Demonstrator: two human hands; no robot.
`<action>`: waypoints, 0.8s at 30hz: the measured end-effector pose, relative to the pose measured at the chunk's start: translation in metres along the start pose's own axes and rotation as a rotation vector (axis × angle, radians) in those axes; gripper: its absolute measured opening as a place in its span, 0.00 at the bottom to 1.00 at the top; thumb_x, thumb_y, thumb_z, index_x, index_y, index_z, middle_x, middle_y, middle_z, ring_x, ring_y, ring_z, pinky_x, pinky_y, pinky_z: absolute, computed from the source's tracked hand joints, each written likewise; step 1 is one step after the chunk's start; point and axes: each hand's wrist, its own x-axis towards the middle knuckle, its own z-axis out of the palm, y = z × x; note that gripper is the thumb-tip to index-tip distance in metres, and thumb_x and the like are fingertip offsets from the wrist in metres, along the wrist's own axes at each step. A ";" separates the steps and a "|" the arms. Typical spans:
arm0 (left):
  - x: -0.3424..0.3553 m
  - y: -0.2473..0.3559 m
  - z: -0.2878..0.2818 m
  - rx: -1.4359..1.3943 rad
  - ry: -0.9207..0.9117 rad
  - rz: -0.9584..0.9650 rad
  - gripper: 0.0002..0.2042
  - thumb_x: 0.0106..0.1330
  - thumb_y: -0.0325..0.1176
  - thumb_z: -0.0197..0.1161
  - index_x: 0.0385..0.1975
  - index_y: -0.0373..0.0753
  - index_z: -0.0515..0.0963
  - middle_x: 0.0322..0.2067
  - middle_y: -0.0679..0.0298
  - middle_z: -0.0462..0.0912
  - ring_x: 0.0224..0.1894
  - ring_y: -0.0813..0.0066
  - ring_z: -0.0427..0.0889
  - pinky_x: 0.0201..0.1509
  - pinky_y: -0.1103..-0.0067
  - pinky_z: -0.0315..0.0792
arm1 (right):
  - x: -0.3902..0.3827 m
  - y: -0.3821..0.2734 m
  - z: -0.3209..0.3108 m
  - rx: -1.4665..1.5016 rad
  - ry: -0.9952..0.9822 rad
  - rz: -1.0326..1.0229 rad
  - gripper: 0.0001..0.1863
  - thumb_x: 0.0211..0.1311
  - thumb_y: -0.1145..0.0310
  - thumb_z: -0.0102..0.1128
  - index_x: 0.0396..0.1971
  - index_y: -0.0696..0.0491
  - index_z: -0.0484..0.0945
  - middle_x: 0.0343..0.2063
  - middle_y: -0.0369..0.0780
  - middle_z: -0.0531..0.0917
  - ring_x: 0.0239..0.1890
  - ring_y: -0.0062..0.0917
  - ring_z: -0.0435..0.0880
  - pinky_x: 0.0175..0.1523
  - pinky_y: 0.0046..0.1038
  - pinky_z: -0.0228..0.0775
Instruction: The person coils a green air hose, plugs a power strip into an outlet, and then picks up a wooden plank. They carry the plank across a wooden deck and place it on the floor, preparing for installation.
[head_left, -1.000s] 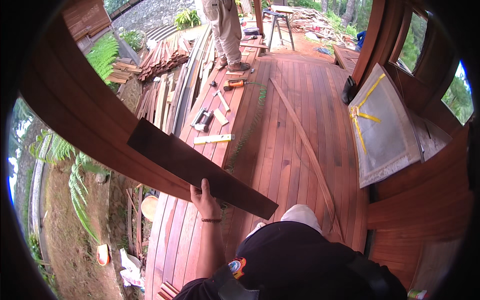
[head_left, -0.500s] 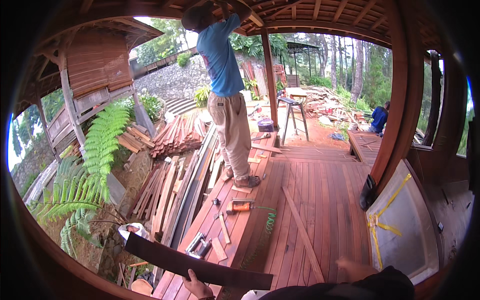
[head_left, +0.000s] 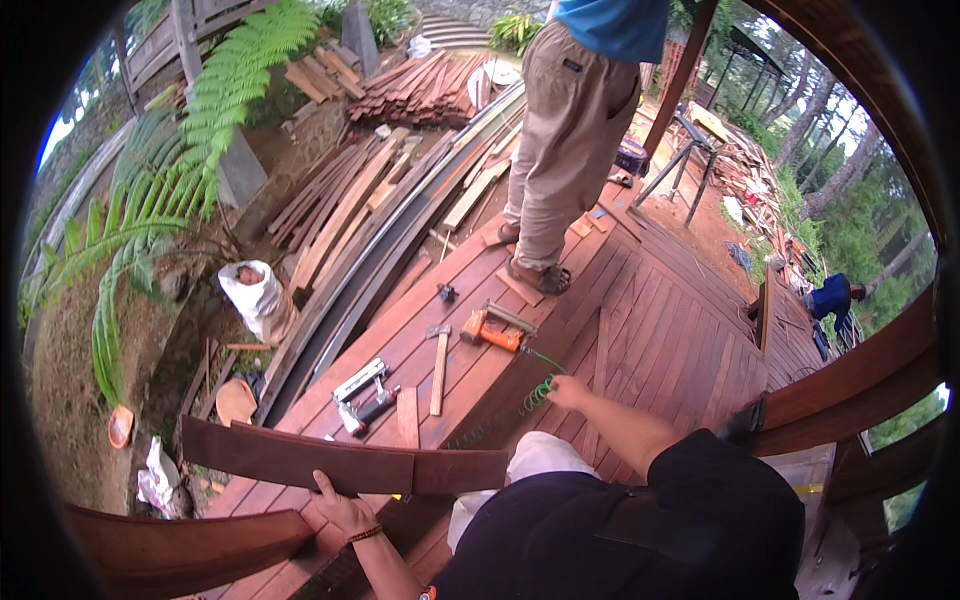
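Note:
My left hand (head_left: 345, 512) grips the lower edge of a long dark brown wooden board (head_left: 300, 458), its fingers partly hidden behind it. A seam shows across the board toward its right end. My right hand (head_left: 570, 393) is stretched forward beside a green coiled air hose (head_left: 537, 397); its fingers are too small and indistinct to read. The hose runs to an orange nail gun (head_left: 492, 328) on the plank bench. Nearer me lie a silver and black nail gun (head_left: 367, 405), a wooden-handled hammer (head_left: 439, 372) and a short wood offcut (head_left: 407, 418).
A person (head_left: 575, 130) in a blue shirt and beige trousers stands on the bench ahead. Long boards (head_left: 370, 270) are piled to the left, near a white sack (head_left: 258, 295) and a fern (head_left: 215, 110). Another person (head_left: 830, 300) bends over at the far right, beyond the decking (head_left: 670, 340).
The view has tilted down and turned. My right hand has reached forward to beside the green hose. My left hand still holds the board, now with a seam visible.

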 end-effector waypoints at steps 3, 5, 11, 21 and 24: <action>-0.011 -0.027 -0.004 0.060 0.131 0.036 0.19 0.78 0.39 0.58 0.61 0.33 0.71 0.53 0.60 0.80 0.51 0.70 0.80 0.57 0.73 0.76 | 0.089 -0.031 0.010 -0.032 -0.139 -0.057 0.21 0.57 0.60 0.66 0.49 0.53 0.82 0.46 0.50 0.86 0.52 0.43 0.85 0.58 0.42 0.76; -0.032 -0.045 -0.009 0.107 0.318 0.026 0.19 0.78 0.39 0.58 0.60 0.33 0.71 0.53 0.60 0.80 0.51 0.70 0.80 0.57 0.73 0.76 | 0.145 -0.046 0.022 -0.083 -0.249 -0.106 0.23 0.60 0.60 0.66 0.52 0.56 0.79 0.50 0.51 0.84 0.56 0.44 0.82 0.61 0.42 0.74; -0.105 -0.111 -0.016 0.107 0.694 -0.014 0.17 0.77 0.39 0.59 0.55 0.32 0.74 0.53 0.58 0.80 0.52 0.70 0.80 0.58 0.72 0.77 | 0.286 -0.049 0.100 -0.366 -0.107 -0.213 0.29 0.60 0.60 0.65 0.58 0.59 0.72 0.59 0.51 0.75 0.63 0.46 0.73 0.67 0.41 0.69; -0.175 -0.173 -0.003 0.062 1.086 0.119 0.16 0.75 0.38 0.63 0.52 0.33 0.74 0.51 0.62 0.79 0.54 0.71 0.77 0.61 0.73 0.73 | 0.366 -0.038 0.136 -0.293 -0.138 -0.239 0.26 0.55 0.60 0.64 0.51 0.59 0.75 0.44 0.57 0.85 0.52 0.50 0.85 0.59 0.45 0.75; -0.171 -0.160 0.003 0.044 1.104 0.158 0.16 0.75 0.37 0.63 0.55 0.33 0.73 0.53 0.61 0.79 0.55 0.71 0.77 0.63 0.73 0.72 | 0.331 -0.045 0.080 -0.131 -0.082 -0.238 0.19 0.53 0.59 0.65 0.38 0.58 0.80 0.32 0.52 0.87 0.41 0.43 0.88 0.50 0.43 0.77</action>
